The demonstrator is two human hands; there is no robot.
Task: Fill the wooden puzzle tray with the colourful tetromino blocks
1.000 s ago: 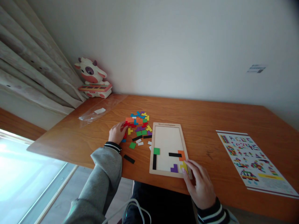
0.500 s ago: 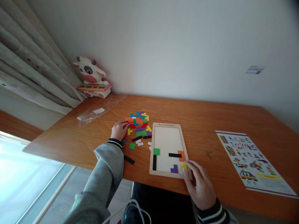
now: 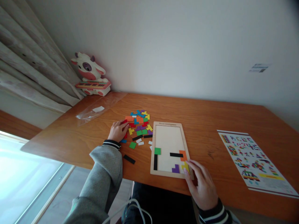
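Note:
My left hand [image 3: 118, 132] is at the left edge of a pile of flat coloured puzzle pieces, its fingers closed around a red puzzle piece [image 3: 124, 121], partly hidden. My right hand [image 3: 202, 185] rests at the lower right corner of a wooden puzzle board [image 3: 167, 123]. Its thumb and fingers are apart, near a yellow puzzle piece [image 3: 185, 166] on the board. Also on the board lie a purple piece [image 3: 175, 169], an orange piece [image 3: 183, 156], a black bar [image 3: 176, 155], a green square [image 3: 157, 151] and an upright black bar [image 3: 155, 162].
Loose pieces, including a green square [image 3: 132, 145] and a black bar [image 3: 129, 159], lie left of the board. A printed pattern sheet [image 3: 253, 161] is at right. A clear plastic bag [image 3: 100, 110] and a toy cow with a keyboard [image 3: 92, 74] are at back left.
My left hand has shifted slightly left at the pile's edge. My right hand stays at the board's corner. The view has tilted a little, and the pieces on the board look unchanged.

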